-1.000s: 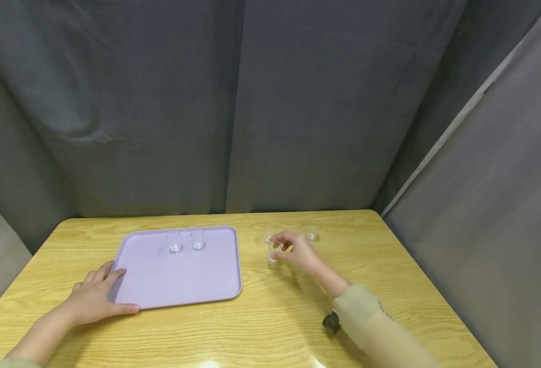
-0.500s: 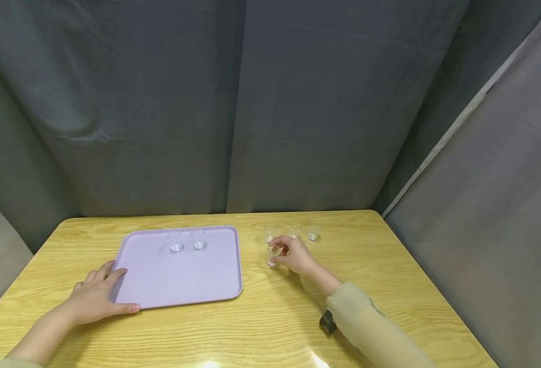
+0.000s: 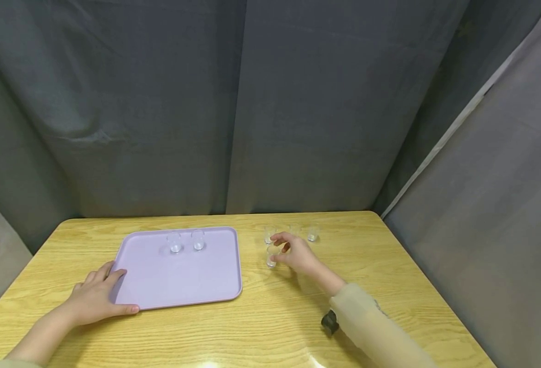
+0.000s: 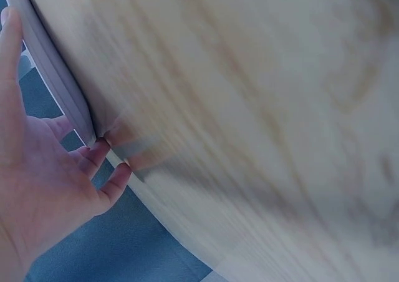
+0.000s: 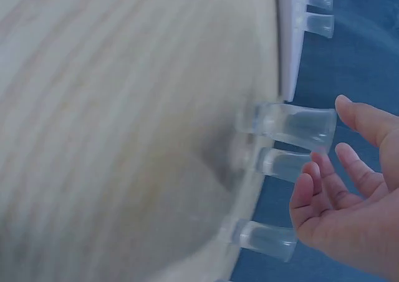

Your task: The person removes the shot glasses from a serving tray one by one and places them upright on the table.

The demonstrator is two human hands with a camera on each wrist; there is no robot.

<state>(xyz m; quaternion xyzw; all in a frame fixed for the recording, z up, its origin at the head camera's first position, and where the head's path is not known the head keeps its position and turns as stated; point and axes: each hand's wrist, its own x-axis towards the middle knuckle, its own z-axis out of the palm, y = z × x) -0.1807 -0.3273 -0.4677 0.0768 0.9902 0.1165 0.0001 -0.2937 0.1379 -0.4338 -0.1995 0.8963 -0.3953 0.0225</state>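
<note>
The left hand [image 3: 96, 296] rests spread at the near-left corner of a lilac tray [image 3: 183, 286], thumb along the near edge. In the left wrist view its fingertips [image 4: 117, 181] touch the tray's rim and the table. My right hand [image 3: 298, 254] hovers at a small clear glass [image 3: 271, 260] standing upright on the table. The right wrist view shows its thumb [image 5: 352, 110] beside that glass's rim and its fingers spread apart, gripping nothing. Two similar glasses, one [image 3: 175, 243] left of the other [image 3: 198, 240], stand on the tray's far half.
Behind the right hand, three more clear glasses stand near the table's far edge: one at left [image 3: 268, 235], one in the middle [image 3: 294, 230] and one at right [image 3: 313, 233]. Grey curtains [image 3: 325, 112] enclose the wooden table [image 3: 215, 332] at the back and sides.
The right hand has brought its glass slightly nearer on the table and let go, its fingers parting and rising a little. The left hand and tray have not moved.
</note>
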